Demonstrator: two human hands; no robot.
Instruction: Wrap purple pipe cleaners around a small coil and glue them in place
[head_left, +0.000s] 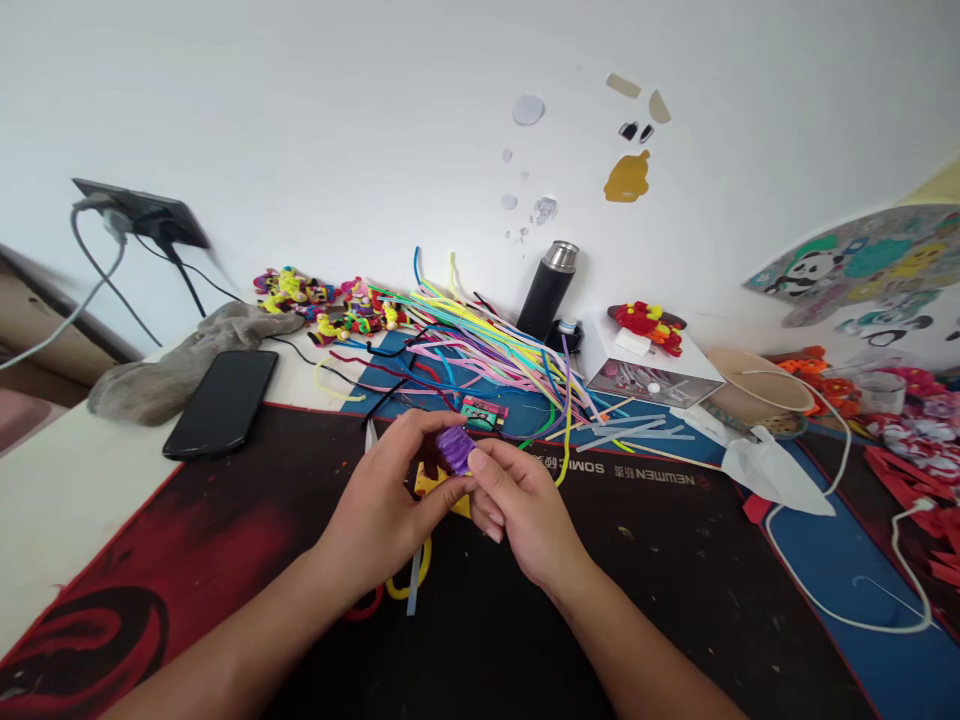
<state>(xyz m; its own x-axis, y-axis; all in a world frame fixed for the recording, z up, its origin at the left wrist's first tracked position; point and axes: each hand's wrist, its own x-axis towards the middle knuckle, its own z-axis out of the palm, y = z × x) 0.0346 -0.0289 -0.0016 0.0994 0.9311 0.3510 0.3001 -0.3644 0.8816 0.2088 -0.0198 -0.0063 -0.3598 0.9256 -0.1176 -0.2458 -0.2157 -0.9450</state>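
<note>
A small purple fuzzy piece point(455, 450), which looks like coiled pipe cleaner, is held up over the dark mat between my two hands. My left hand point(397, 490) grips its left and lower side with thumb and fingers. From the right, my right hand point(521, 500) pinches its edge between thumb and fingers. Behind and below the hands shows a yellow object point(425, 482), mostly covered. Under my left hand lie a translucent stick point(414, 587), a yellow loop point(425, 570) and a red loop point(366, 606), with a pointed tip point(370, 436) beyond; their full shapes are hidden.
Many coloured pipe cleaners point(480, 345) lie heaped at the back, beside a black thermos point(547, 295) and a white drawer box point(652, 365). A phone point(221, 400) lies on the left. Small pipe-cleaner figures point(292, 290) stand along the wall. A white cable point(840, 620) curves on the right.
</note>
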